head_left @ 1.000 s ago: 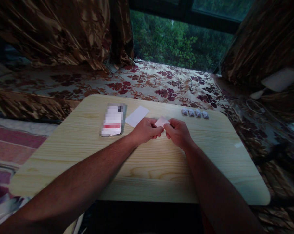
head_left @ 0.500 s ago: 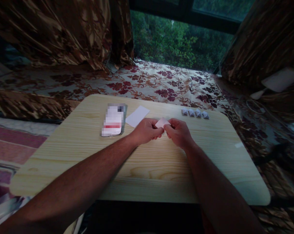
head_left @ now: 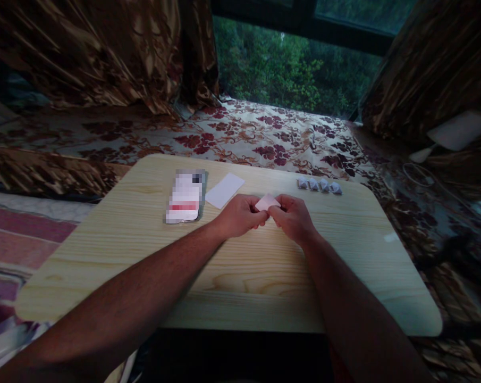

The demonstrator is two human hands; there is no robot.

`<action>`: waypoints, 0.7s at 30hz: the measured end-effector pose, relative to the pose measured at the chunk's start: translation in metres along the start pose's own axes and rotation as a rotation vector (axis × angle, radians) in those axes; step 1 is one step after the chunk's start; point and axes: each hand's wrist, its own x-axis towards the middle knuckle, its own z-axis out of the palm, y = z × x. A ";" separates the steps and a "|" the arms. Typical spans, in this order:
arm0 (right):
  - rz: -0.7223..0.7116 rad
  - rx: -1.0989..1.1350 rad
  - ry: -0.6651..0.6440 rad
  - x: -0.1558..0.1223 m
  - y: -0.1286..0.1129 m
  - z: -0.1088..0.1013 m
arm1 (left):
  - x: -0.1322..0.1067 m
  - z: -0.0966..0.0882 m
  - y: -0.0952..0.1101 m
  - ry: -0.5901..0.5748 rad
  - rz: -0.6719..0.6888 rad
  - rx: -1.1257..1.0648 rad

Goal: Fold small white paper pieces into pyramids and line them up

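Note:
Between my hands is a small piece of white folded paper [head_left: 268, 201], held up over the middle of the wooden table [head_left: 248, 276]. My left hand [head_left: 245, 214] pinches its left side, fingers closed. On the right, my right hand [head_left: 291, 215] grips it too, with the thumb pressed near its lower edge. The fingers hide part of the paper. A flat white sheet stack or sheet [head_left: 225, 190] lies just beyond my left hand. Several small folded white paper pieces [head_left: 313, 184] stand in a row at the far right of the table.
A blurred-out object with a phone-like outline [head_left: 183, 197] lies at the table's left. A small pale patch [head_left: 390, 238] marks the right side. Behind the table is a ledge with floral cloth [head_left: 272, 133], below a window [head_left: 292, 69] between brown curtains [head_left: 104, 53].
My right thumb has shifted slightly down and left on the folded paper, leaving more of it showing. Both hands stay in nearly the same place, and the other things have not moved.

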 end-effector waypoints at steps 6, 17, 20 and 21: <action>0.022 0.064 0.005 0.000 -0.001 0.001 | -0.001 0.001 0.001 0.013 0.016 0.018; 0.036 0.123 -0.015 0.001 0.001 0.000 | 0.000 0.001 0.004 0.065 -0.029 -0.059; 0.047 0.134 -0.005 0.000 -0.001 -0.001 | 0.001 0.001 0.003 0.076 -0.042 -0.094; 0.060 0.148 -0.004 0.000 -0.002 -0.001 | 0.001 0.000 0.003 0.076 -0.045 -0.106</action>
